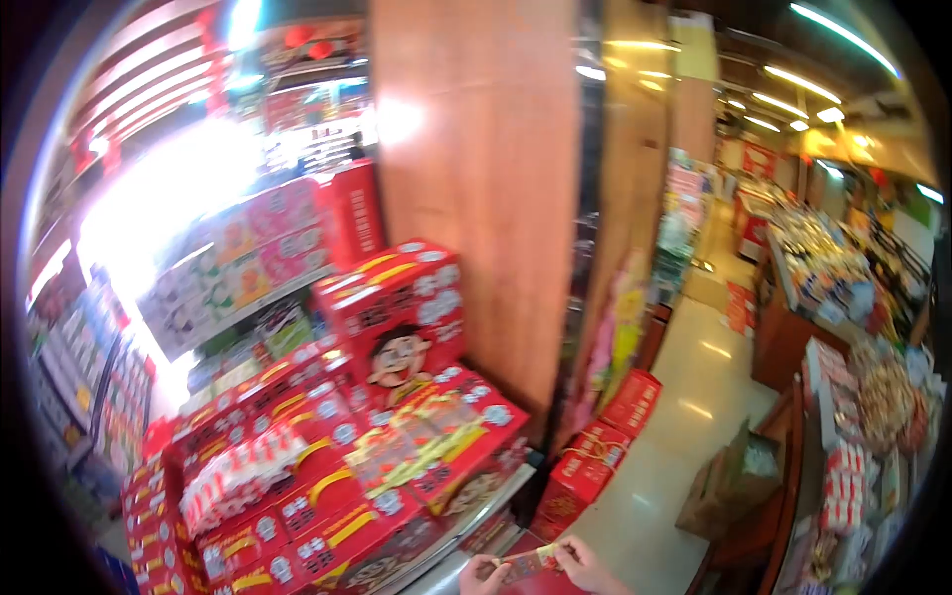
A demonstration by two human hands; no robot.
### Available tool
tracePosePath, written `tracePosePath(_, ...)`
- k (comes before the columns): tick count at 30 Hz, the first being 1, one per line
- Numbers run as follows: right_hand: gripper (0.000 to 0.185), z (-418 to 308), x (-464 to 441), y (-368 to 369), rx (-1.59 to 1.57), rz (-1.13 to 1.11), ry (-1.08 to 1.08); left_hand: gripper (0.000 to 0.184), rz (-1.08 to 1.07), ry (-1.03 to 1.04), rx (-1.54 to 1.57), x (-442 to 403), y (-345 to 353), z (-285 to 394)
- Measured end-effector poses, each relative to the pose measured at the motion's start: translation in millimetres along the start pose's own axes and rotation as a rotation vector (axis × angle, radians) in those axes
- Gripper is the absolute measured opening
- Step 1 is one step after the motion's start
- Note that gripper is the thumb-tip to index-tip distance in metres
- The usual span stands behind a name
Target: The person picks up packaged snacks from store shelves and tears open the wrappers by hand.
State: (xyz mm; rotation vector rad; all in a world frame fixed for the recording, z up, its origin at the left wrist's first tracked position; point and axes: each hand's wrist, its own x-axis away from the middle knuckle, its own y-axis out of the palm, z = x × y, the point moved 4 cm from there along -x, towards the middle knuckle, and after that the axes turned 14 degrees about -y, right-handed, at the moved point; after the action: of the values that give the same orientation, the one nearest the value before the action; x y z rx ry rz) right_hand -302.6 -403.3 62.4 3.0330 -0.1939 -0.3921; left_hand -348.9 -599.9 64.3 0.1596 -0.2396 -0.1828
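At the bottom of the view, my left hand (482, 575) and my right hand (583, 565) are closed on opposite ends of a small printed packet (526, 566). It is stretched between them, partly dark with yellowish edges; blur hides its print. Left of my hands is a stack of red gift boxes (342, 501) with a cartoon face on the upright one. Yellow-edged clear packets (416, 436) lie in a row on top of the boxes. Farther left sits a pile of red-and-white packets (243, 476).
A wooden pillar (476, 198) rises behind the boxes. Red boxes (595, 456) stand on the floor beside the aisle (684, 416). An open carton (734, 476) and counters loaded with bagged goods (823, 258) line the right. Shelves (99, 367) stand at left.
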Motion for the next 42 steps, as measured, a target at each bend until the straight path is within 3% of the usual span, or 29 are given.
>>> tracePosePath(4, 0.014, -20.9, 47.3, -55.7, -0.042, 0.112, 0.115, 0.007, -0.163, -0.018, 0.027, -2.9, 67.4, -21.3)
tracePosePath(11, 0.018, -37.7, 98.2, -159.6, -0.187, 0.297, 0.010, 0.019, -0.239, -0.206, -0.280, -0.8, 188.5, -41.2)
tracePosePath(15, 0.020, -31.8, 120.2, -199.3, -0.153, 0.437, -0.063, 0.021, -0.338, -0.202, -0.419, -15.1, 238.8, -54.3)
tracePosePath(16, 0.020, -24.8, 124.6, -206.3, -0.156, 0.481, -0.054, 0.023, -0.363, -0.277, -0.446, 7.1, 272.4, -10.6)
tracePosePath(18, 0.020, -11.0, 130.9, -220.1, -0.160, 0.569, -0.030, 0.024, -0.414, -0.113, -0.515, -36.1, 272.8, -69.0)
tracePosePath(19, 0.020, -14.8, 130.7, -227.1, -0.133, 0.594, -0.084, 0.025, -0.443, -0.149, -0.495, -41.7, 285.9, -72.4)
tracePosePath(23, 0.021, -2.9, 125.9, -262.4, -0.161, 0.705, 0.044, 0.025, -0.581, -0.182, -0.608, -61.6, 347.6, -71.9)
tracePosePath(24, 0.021, -0.6, 121.7, -274.0, -0.109, 0.723, 0.064, 0.013, -0.666, -0.237, -0.435, -89.8, 360.7, -102.2)
tracePosePath(25, 0.021, -0.2, 118.1, -289.1, -0.054, 0.743, 0.087, 0.013, -0.723, -0.273, -0.427, -111.9, 364.9, -130.1)
tracePosePath(30, 0.021, -50.7, 88.5, -344.5, -0.089, 0.858, 0.016, 0.015, -0.842, -0.274, -0.369, -118.8, 466.6, -92.5)
tracePosePath(37, 0.021, -66.2, 69.3, -373.0, 0.031, 1.099, 0.065, 0.018, -0.996, -0.287, -0.472, -139.5, 542.8, -91.8)
tracePosePath(42, 0.021, -64.6, 92.8, -377.5, 0.126, 1.290, 0.179, 0.019, -1.137, -0.296, -0.544, -129.0, 572.7, -128.3)
